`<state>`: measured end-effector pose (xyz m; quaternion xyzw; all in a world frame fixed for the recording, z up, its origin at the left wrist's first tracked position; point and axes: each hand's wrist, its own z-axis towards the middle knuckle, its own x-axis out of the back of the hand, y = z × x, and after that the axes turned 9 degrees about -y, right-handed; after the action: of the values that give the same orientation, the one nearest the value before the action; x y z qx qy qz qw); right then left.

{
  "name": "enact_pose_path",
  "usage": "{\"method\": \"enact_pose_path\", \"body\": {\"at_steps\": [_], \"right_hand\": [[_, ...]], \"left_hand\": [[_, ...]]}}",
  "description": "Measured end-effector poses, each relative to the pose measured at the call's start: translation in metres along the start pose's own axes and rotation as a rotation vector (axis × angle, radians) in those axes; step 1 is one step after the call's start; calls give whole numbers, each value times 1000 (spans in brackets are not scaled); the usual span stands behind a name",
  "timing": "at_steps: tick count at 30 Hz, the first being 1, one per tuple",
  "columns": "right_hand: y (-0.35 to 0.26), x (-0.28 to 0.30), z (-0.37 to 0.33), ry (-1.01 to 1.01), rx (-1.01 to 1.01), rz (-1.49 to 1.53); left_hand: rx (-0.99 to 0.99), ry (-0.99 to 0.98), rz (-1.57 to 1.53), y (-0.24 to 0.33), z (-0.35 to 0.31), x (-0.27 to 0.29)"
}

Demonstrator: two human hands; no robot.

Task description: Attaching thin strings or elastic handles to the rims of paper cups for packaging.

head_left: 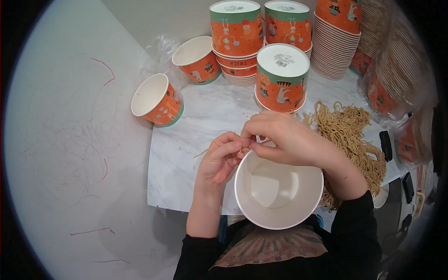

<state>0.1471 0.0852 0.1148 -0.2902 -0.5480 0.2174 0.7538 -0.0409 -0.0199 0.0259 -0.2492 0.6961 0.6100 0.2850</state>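
Beside the far rim of a paper bucket (245,193) at the near edge of the desk (172,175), the left hand (223,154) gripped a thin tan strand (200,153). The right hand (282,135) met its fingertips; what that one gripped, I couldn't tell.

Scribbled white wall (65,112), marble-patterned tabletop (175,163), crumpled clear plastic (160,55), slim black object (386,145) at right
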Motion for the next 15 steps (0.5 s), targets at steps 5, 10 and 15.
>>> {"method": "enact_pose_path", "body": {"at_steps": [5, 10, 15], "right_hand": [[-2, 0, 0, 3, 40, -45], [-4, -1, -1, 27, 58, -91], [-6, -1, -3, 51, 47, -38]], "left_hand": [[-12, -62, -29, 2, -3, 5], [-16, -93, -77, 3, -3, 6], [-43, -42, -50, -2, 0, 5]]}}
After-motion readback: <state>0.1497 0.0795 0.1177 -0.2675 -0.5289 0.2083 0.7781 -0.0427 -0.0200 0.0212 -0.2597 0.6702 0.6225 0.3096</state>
